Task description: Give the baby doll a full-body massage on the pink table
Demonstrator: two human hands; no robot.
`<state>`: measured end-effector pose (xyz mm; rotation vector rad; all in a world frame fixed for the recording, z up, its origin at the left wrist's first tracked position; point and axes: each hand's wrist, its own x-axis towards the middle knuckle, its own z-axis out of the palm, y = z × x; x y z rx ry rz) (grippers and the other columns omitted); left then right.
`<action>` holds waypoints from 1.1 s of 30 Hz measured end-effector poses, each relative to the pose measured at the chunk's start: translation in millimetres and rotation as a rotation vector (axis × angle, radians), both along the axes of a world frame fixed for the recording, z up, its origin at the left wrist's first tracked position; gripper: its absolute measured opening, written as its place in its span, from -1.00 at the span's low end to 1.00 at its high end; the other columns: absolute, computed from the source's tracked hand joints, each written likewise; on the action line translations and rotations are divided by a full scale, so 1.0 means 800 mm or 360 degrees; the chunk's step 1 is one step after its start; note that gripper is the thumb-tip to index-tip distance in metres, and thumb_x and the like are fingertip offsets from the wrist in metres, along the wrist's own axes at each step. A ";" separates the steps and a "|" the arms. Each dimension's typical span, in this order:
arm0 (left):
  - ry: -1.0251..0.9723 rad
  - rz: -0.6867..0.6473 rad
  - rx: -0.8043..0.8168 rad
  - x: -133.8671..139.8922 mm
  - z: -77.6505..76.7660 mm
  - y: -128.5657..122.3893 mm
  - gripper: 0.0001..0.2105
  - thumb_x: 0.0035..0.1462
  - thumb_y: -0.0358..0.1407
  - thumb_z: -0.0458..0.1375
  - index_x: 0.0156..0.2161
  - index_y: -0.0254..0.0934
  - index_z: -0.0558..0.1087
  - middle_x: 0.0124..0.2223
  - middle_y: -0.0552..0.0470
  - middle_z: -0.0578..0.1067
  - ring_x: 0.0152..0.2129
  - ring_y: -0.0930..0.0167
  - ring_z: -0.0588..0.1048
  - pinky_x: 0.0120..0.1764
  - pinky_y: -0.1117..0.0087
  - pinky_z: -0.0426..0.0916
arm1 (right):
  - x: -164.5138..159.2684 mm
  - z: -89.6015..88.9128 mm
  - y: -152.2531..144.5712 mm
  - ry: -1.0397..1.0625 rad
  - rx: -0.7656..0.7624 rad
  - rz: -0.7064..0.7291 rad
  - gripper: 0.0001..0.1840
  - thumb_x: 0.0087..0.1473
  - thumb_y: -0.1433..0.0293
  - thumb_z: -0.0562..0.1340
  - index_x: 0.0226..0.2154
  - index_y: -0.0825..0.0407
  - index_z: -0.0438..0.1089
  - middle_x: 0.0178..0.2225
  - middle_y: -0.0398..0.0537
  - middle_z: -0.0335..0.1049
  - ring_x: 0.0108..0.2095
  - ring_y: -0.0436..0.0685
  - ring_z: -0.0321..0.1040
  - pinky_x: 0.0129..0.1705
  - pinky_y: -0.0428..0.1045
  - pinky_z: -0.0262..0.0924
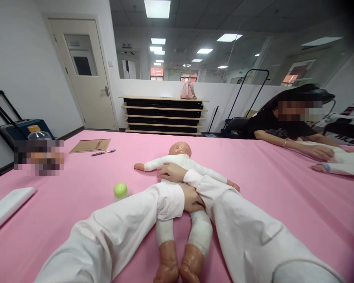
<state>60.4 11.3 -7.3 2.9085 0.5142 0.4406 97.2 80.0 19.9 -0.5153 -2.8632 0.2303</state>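
Note:
A baby doll (201, 232) in white clothing lies along the pink-covered table, its head away from me and its feet towards me. My right hand (172, 172) rests on the upper part of the doll's torso, palm down with fingers stretched out and slightly bent. Lower down, my left hand (191, 197) lies against the doll's hip area, open, with its fingers partly hidden under my right sleeve. My forearms come close together over the doll, both in loose white sleeves. Whether the doll lies face up I cannot tell.
Left of the doll stands a small container with a green lid (120, 190). A brown notebook (90, 146), a pen (103, 152), a capped bottle (39, 133) and a white case (8, 208) lie farther left. At right, another person (283, 127) handles a second doll (346, 161).

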 end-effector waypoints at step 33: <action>-0.0144 0.0935 -0.0506 -0.106 -0.049 -0.029 -0.51 0.14 -0.10 -0.09 0.18 -0.08 0.01 0.26 0.00 -0.12 0.20 0.24 -0.19 0.08 -0.11 -0.15 | 0.146 -0.100 -0.050 0.0323 -0.0242 -0.1052 -0.35 0.13 0.08 -0.19 0.19 0.04 -0.17 0.25 0.10 -0.51 0.24 0.20 -0.55 0.19 0.24 -0.33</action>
